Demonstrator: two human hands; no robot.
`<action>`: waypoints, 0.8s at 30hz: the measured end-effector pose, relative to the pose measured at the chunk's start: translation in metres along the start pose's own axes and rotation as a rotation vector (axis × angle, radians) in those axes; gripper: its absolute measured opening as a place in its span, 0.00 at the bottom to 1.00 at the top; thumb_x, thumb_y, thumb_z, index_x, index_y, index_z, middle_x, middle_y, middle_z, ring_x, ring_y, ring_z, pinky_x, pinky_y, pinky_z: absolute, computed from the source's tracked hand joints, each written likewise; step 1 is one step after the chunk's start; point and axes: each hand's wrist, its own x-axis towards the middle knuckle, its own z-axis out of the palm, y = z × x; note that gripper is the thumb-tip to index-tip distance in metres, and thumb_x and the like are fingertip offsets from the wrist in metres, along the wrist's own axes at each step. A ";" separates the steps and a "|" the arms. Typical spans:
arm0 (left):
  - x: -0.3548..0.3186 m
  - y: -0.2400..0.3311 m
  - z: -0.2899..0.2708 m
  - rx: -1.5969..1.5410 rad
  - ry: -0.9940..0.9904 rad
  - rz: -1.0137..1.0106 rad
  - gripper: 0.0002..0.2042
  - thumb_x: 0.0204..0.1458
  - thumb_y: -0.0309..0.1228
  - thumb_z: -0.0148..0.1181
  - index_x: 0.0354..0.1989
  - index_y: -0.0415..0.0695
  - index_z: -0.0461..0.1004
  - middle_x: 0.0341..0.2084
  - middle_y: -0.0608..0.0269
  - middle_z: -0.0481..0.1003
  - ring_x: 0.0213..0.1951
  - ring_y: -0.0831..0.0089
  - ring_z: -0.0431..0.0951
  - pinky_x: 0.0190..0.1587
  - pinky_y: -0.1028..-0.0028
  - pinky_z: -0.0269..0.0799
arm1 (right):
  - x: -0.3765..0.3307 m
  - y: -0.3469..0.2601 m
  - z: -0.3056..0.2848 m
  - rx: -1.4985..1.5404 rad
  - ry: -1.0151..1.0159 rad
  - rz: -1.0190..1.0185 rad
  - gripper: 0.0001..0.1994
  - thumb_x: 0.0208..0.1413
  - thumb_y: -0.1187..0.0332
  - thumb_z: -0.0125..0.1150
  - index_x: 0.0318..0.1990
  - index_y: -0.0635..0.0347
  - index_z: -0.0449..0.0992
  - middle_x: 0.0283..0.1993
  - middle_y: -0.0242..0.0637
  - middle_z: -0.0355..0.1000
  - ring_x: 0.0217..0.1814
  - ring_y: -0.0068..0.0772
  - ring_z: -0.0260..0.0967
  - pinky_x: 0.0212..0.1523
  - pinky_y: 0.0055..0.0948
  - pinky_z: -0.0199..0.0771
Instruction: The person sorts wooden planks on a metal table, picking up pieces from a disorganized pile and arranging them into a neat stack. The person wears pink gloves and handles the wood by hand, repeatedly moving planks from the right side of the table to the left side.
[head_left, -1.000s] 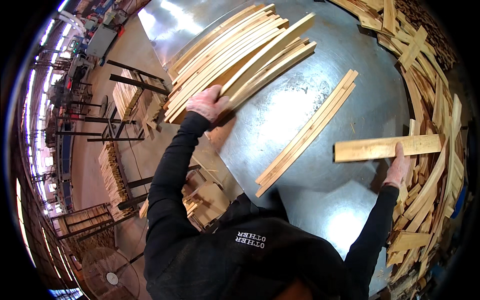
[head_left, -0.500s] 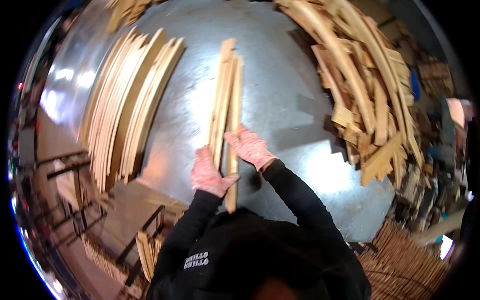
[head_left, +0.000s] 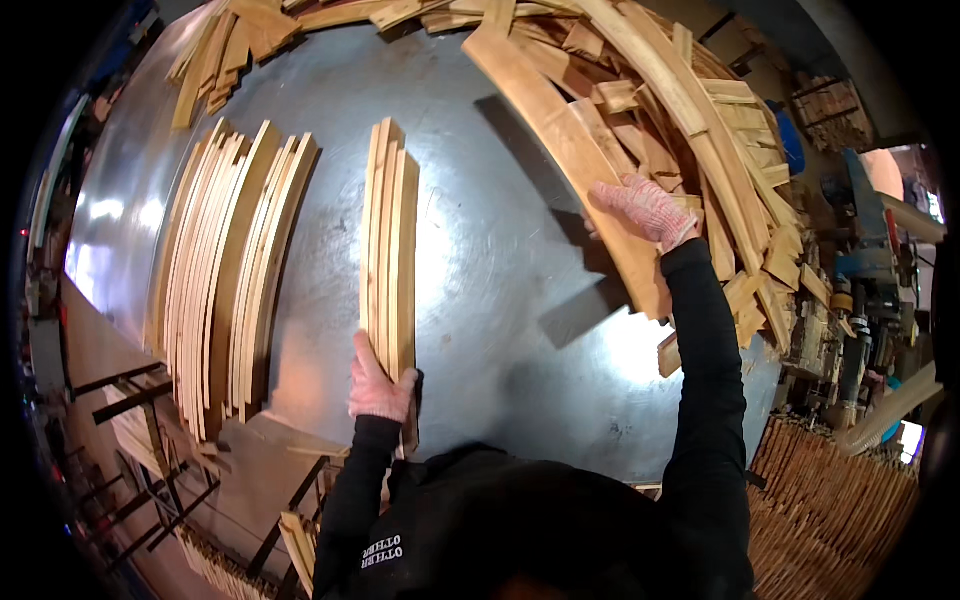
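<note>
My left hand, in a pink-and-white knit glove, wraps the near end of a small bundle of wooden strips. The strips stand on edge side by side on the metal table, thumb on their right side and fingers on their left. Out to the right, my right hand, gloved alike, grips a wide, slightly curved wooden board near its nearer half. The board slants along the left side of a heap of wood pieces. Fingers under the board are mostly hidden.
A row of wooden strips stands on edge at the left of the grey metal table. More loose pieces lie at the far left. Stacked sticks fill the lower right, beyond the table's edge; a dark metal rack stands lower left.
My right hand has left the strips and moved right onto a board at the heap. The bundle appears closed together and further left in view, my left hand still on it.
</note>
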 end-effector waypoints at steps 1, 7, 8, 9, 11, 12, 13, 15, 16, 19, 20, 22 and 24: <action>0.005 0.004 -0.005 0.039 -0.038 -0.036 0.53 0.42 0.41 0.72 0.73 0.48 0.40 0.52 0.40 0.67 0.49 0.43 0.74 0.50 0.52 0.73 | 0.001 0.011 0.012 0.671 -0.264 -0.038 0.27 0.58 0.54 0.65 0.52 0.72 0.72 0.42 0.49 0.76 0.42 0.44 0.78 0.43 0.42 0.81; 0.024 0.014 -0.027 0.142 -0.121 -0.090 0.52 0.44 0.46 0.69 0.73 0.49 0.40 0.52 0.42 0.68 0.52 0.44 0.73 0.53 0.51 0.72 | 0.034 0.042 0.124 1.299 -0.549 -0.028 0.23 0.61 0.56 0.61 0.52 0.71 0.70 0.42 0.47 0.75 0.43 0.39 0.76 0.47 0.40 0.80; 0.025 0.015 -0.027 0.193 -0.103 -0.055 0.50 0.45 0.48 0.69 0.72 0.45 0.43 0.52 0.40 0.68 0.53 0.44 0.72 0.54 0.51 0.71 | 0.037 0.043 0.141 1.371 -0.578 -0.035 0.24 0.62 0.56 0.60 0.53 0.71 0.70 0.42 0.47 0.74 0.44 0.40 0.76 0.47 0.40 0.79; 0.022 0.016 -0.027 0.245 -0.087 -0.017 0.49 0.45 0.49 0.69 0.71 0.41 0.47 0.53 0.38 0.68 0.54 0.44 0.72 0.55 0.51 0.70 | 0.035 0.045 0.156 1.325 -0.485 -0.017 0.24 0.62 0.55 0.60 0.53 0.70 0.70 0.42 0.47 0.75 0.43 0.43 0.76 0.46 0.42 0.80; 0.012 0.027 -0.027 0.272 0.431 0.401 0.48 0.45 0.49 0.70 0.68 0.33 0.53 0.55 0.35 0.67 0.54 0.46 0.72 0.57 0.54 0.68 | 0.035 0.033 0.175 1.215 -0.289 -0.013 0.25 0.61 0.54 0.60 0.54 0.69 0.70 0.43 0.46 0.76 0.43 0.49 0.77 0.42 0.45 0.81; 0.005 0.034 -0.028 -0.112 0.371 0.492 0.48 0.44 0.48 0.73 0.67 0.31 0.55 0.57 0.35 0.65 0.58 0.47 0.70 0.60 0.56 0.66 | 0.027 0.025 0.182 1.086 -0.172 -0.075 0.29 0.62 0.51 0.59 0.60 0.67 0.67 0.44 0.47 0.77 0.45 0.50 0.77 0.47 0.42 0.80; -0.010 0.059 -0.039 -0.543 0.058 0.393 0.50 0.42 0.44 0.75 0.69 0.32 0.53 0.60 0.35 0.64 0.62 0.49 0.66 0.63 0.57 0.63 | 0.014 0.008 0.193 0.810 0.017 -0.073 0.31 0.62 0.51 0.59 0.62 0.67 0.65 0.47 0.49 0.76 0.48 0.50 0.76 0.50 0.39 0.78; -0.020 0.093 -0.031 -0.677 -0.406 0.096 0.52 0.43 0.40 0.74 0.72 0.36 0.44 0.63 0.36 0.61 0.66 0.50 0.62 0.65 0.59 0.60 | 0.000 -0.030 0.214 0.225 0.373 -0.095 0.33 0.62 0.51 0.59 0.66 0.67 0.61 0.53 0.53 0.74 0.54 0.51 0.74 0.56 0.33 0.75; -0.015 0.104 -0.017 -0.529 -0.385 0.229 0.53 0.44 0.38 0.73 0.74 0.40 0.40 0.64 0.37 0.61 0.66 0.50 0.62 0.65 0.59 0.60 | 0.009 -0.017 0.223 0.232 0.396 -0.154 0.33 0.64 0.52 0.56 0.67 0.66 0.59 0.59 0.55 0.69 0.59 0.49 0.70 0.59 0.29 0.71; 0.016 0.095 0.033 -0.978 -0.650 0.020 0.37 0.53 0.32 0.62 0.70 0.41 0.51 0.52 0.50 0.74 0.49 0.59 0.80 0.40 0.65 0.79 | 0.027 0.039 0.243 0.459 0.420 -0.512 0.31 0.67 0.53 0.51 0.69 0.65 0.57 0.69 0.55 0.60 0.68 0.44 0.63 0.64 0.25 0.65; 0.021 0.095 0.026 -1.220 -0.713 0.019 0.35 0.54 0.32 0.60 0.69 0.41 0.53 0.52 0.49 0.74 0.48 0.59 0.80 0.36 0.66 0.80 | 0.008 0.031 0.235 0.515 0.365 -0.445 0.30 0.67 0.54 0.52 0.69 0.65 0.58 0.64 0.50 0.64 0.63 0.38 0.65 0.61 0.26 0.67; 0.028 0.095 -0.002 -1.700 -0.815 0.010 0.29 0.56 0.30 0.57 0.67 0.41 0.57 0.50 0.48 0.74 0.46 0.58 0.81 0.29 0.68 0.81 | -0.033 0.010 0.215 0.628 0.262 -0.305 0.29 0.67 0.54 0.52 0.68 0.65 0.61 0.55 0.38 0.71 0.52 0.27 0.70 0.55 0.26 0.71; 0.042 0.092 -0.025 -1.645 -0.852 -0.062 0.28 0.57 0.31 0.55 0.66 0.41 0.58 0.51 0.48 0.74 0.45 0.57 0.82 0.26 0.67 0.83 | -0.054 0.013 0.202 0.803 0.156 -0.047 0.28 0.67 0.56 0.54 0.67 0.66 0.62 0.55 0.41 0.71 0.53 0.27 0.71 0.55 0.27 0.72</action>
